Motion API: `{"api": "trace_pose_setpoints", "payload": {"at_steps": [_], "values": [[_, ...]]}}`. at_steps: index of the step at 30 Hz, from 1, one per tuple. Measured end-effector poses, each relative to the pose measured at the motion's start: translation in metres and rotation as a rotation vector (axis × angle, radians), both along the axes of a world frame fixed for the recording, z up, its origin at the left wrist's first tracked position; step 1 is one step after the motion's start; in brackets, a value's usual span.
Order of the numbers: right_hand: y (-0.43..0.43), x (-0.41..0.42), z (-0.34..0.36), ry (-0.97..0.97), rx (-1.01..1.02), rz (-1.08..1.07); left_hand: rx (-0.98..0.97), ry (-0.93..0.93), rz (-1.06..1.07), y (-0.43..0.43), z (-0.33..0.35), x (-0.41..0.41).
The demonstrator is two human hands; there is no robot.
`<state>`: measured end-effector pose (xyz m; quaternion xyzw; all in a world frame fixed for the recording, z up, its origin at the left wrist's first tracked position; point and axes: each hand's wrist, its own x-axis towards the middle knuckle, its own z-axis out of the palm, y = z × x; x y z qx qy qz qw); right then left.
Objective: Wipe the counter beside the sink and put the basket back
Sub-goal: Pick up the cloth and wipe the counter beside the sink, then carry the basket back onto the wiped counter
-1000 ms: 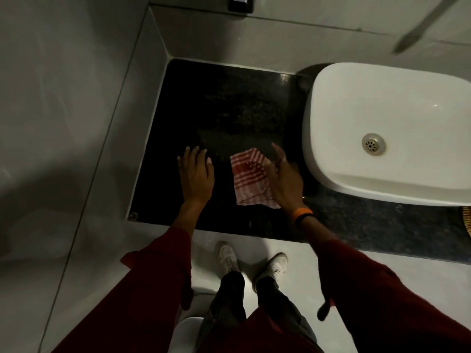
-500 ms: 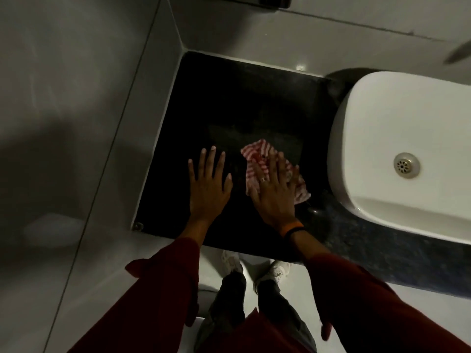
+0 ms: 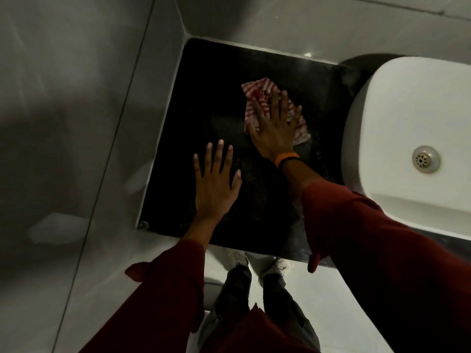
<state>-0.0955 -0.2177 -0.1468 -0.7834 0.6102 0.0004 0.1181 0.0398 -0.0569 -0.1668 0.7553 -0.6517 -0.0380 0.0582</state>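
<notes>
Head view showed the right hand (image 3: 274, 129) pressed flat, fingers spread, on a striped cloth (image 3: 257, 98) lying on the black counter (image 3: 204, 98) just left of the white sink (image 3: 407, 118); it grasped nothing. The left hand (image 3: 215, 184) lay flat and empty on the counter nearer the front edge. The basket was out of sight.

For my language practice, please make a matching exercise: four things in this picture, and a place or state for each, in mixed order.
Things:
1. cloth
2. left hand
3. sink
4. wristband

Places or states:
A. flat on the bare counter
B. white, right of the counter
C. under the right hand
D. orange, on the right wrist

Pairs: 1-C, 2-A, 3-B, 4-D
</notes>
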Motion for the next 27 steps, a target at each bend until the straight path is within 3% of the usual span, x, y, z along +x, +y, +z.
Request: {"api": "trace_pose_setpoints", "payload": {"at_steps": [4,11,15,17,22,27], "values": [[0.022,-0.013,0.021,-0.056,0.049,0.008,0.021,-0.008,-0.004,0.0,0.0,0.001],[0.201,-0.122,0.031,-0.041,-0.078,-0.107,0.039,0.041,-0.08,0.027,0.029,-0.031],[0.287,-0.24,0.02,0.012,-0.137,-0.294,0.017,0.123,-0.396,0.08,0.049,-0.15],[0.303,-0.267,0.016,0.023,-0.128,-0.291,0.033,0.16,-0.46,0.095,0.049,-0.182],[0.315,-0.383,0.031,0.057,-0.168,-0.466,0.104,0.282,-0.639,0.106,0.066,-0.317],[0.294,-0.537,0.071,0.031,-0.265,-0.721,-0.031,0.374,-0.792,0.088,0.088,-0.485]]}}
